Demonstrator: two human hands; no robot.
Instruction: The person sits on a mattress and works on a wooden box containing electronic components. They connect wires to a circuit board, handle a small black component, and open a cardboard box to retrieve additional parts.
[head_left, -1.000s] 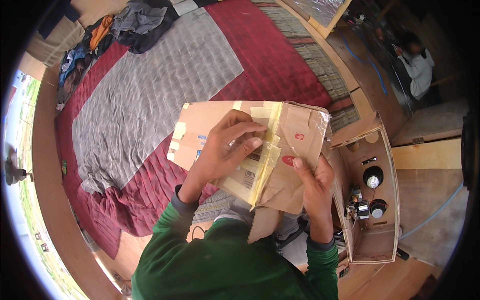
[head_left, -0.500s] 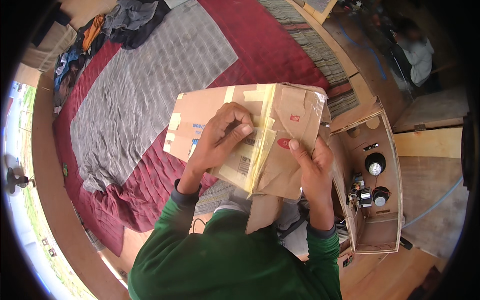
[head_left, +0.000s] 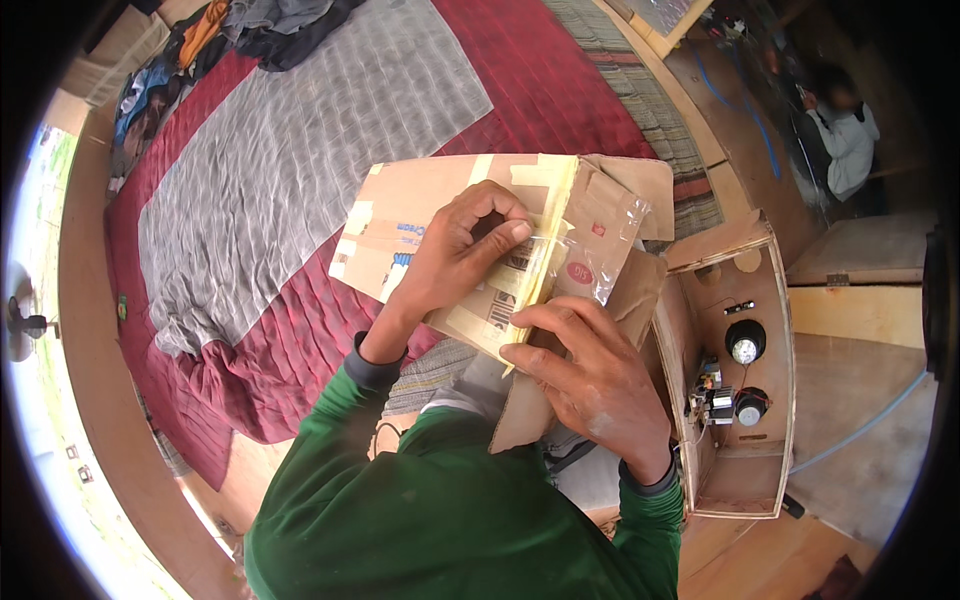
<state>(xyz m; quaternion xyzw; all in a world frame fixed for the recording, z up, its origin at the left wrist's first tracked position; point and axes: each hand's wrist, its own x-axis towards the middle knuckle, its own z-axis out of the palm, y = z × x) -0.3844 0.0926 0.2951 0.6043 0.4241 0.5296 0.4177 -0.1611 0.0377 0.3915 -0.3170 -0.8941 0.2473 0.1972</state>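
A brown cardboard box (head_left: pixel 392 205) with printed marks lies tilted over my lap, its loose flaps folding out on the right. Yellow masking tape (head_left: pixel 560 205) runs along one folded edge, with shiny clear tape (head_left: pixel 625 222) beside it. Over the printed face, my left hand (head_left: pixel 465 245) is closed, thumb and forefinger together near the tape strip; what they pinch is too small to make out. My right hand (head_left: pixel 590 370) grips the lower part of the taped edge between thumb and forefinger. A torn cardboard flap (head_left: pixel 522 412) hangs beneath it.
At my right stands an open wooden case (head_left: pixel 785 400) with round speakers (head_left: pixel 746 342) and wiring inside. A red and grey quilt (head_left: pixel 330 110) spreads ahead and left. Clothes (head_left: pixel 270 30) are heaped at the far left. Another person (head_left: pixel 845 140) sits at the far right.
My right hand has moved left from the box's right side to its taped edge. The right flaps now spread farther open. My left hand stays closed near the tape.
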